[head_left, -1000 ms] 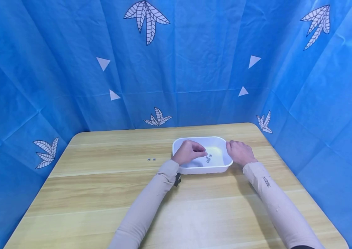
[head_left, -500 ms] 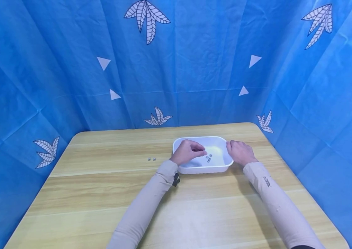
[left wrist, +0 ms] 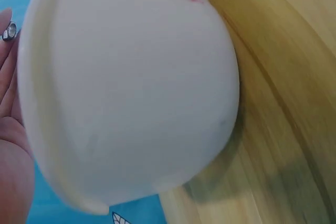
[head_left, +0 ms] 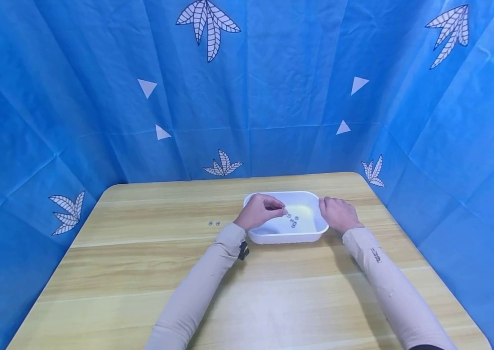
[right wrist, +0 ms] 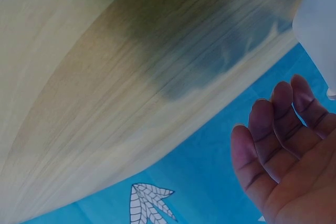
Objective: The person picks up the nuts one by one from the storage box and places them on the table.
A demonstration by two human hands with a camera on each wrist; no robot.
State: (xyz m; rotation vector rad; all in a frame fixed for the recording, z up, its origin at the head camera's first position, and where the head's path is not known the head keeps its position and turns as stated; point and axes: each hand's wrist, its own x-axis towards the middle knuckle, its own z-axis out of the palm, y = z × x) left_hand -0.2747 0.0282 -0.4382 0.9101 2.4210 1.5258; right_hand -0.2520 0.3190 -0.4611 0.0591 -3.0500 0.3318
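The left hand (head_left: 260, 212) reaches over the left end of the white tray (head_left: 283, 238), fingertips pointing right. Between its fingertips it pinches one metal nut (left wrist: 9, 31), as the left wrist view indicates; the nut's lower clearance cannot be read there, because the tray wall blocks the line of sight.

Governing relation: the fingertips lie inside the rim outline, directly beside a cluster of loose nuts (head_left: 294, 223) near the middle of the tray. The tray's long axis runs left to right, with one hand at each end. The right hand (head_left: 337, 214) grips the right end of the rim; its thumb contact is hidden in the right wrist view.

Two separate nuts (head_left: 217, 223) lie on the tabletop (head_left: 142, 262), to the left of the tray and outside it. They sit side by side, apart, in a left-to-right row. The left hand is the nearer to them; the right hand is across the tray.
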